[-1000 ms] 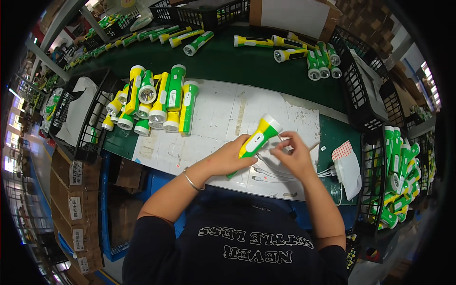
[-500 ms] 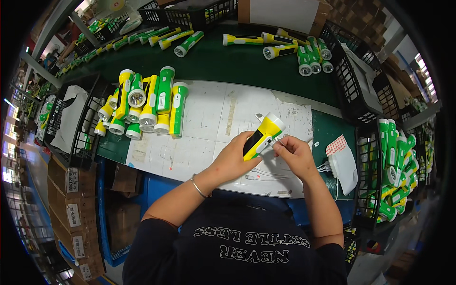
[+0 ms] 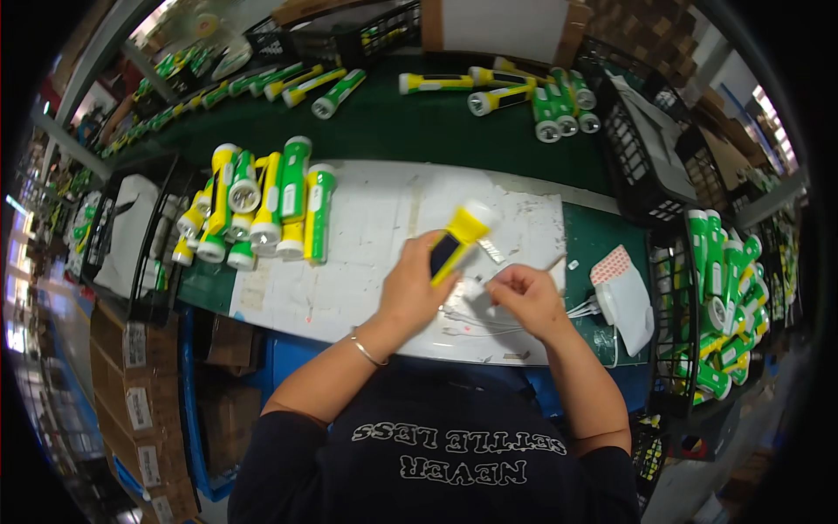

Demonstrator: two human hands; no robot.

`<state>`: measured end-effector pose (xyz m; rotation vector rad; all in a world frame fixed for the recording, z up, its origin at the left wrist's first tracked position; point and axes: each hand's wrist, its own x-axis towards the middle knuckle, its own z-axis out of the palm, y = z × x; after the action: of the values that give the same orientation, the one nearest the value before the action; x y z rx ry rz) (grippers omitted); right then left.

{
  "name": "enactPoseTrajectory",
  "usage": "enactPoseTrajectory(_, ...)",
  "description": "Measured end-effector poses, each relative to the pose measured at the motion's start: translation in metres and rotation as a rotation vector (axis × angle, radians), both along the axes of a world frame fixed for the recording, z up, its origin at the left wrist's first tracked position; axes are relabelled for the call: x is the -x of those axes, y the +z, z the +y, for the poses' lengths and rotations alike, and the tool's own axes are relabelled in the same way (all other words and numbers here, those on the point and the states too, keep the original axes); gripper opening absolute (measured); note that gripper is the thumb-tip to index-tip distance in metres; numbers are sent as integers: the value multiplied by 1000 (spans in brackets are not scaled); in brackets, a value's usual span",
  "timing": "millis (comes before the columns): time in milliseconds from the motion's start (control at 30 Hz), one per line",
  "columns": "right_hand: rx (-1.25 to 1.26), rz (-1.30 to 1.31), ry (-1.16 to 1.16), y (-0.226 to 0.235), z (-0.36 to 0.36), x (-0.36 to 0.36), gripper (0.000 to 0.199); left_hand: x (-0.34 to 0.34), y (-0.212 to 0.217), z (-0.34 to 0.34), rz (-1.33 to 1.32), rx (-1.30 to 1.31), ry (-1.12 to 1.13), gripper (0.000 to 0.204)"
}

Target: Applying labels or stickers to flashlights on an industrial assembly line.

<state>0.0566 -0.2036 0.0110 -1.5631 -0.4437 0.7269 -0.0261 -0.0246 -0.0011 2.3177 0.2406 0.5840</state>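
My left hand is wrapped round a yellow flashlight with a dark panel and a white head, tilted up to the right above the white board. Just right of it, my right hand pinches thumb and fingers together, apart from the flashlight. A small pale tip shows at those fingertips, too small and blurred to name. Thin white cables with plugs lie on the board beneath the right hand, running to a white round hub. A small flat greyish piece lies between flashlight and right hand.
Green and yellow flashlights are piled on the board's left. More flashlights lie across the green table's far side. Black crates stand left and far right; another right-hand crate is full of flashlights. Cardboard boxes stand lower left.
My right hand has drawn away from the flashlight's side, down and slightly left. My left hand has moved the flashlight a little left and turned it. The camera view has shifted slightly.
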Motion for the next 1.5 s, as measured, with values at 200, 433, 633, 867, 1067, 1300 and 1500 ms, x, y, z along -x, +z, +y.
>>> enactPoseTrajectory(200, 45, -354, -5, 15, 7, 22, 50, -13, 33, -25, 98, 1146, -462, 61)
enactPoseTrajectory(433, 388, -698, -834, 86, -156, -37, 36, 14, 132, -6, 38, 409, -1780, 29)
enactPoseTrajectory(633, 1540, -647, -1130, 123, -326, -65, 61, 49, 128, -57, -505, 325, -1765, 15)
enactPoseTrajectory(867, 1245, -1203, -1139, 124, -236, -92, 57, 31, 179, -46, -513, -154, -1549, 18)
enactPoseTrajectory(1067, 1022, -1055, -529, 96, -76, -157, 47, 21, 127, -34, -597, -113, -1557, 18)
enactPoseTrajectory(1300, 1034, -885, -294, 5, 35, -284, 64, 13, 143, -9, -4, 159, -1539, 28)
enactPoseTrajectory(1500, 1126, -806, -383, -18, 73, -293, 63, -1, 148, 12, -136, 117, -1412, 26)
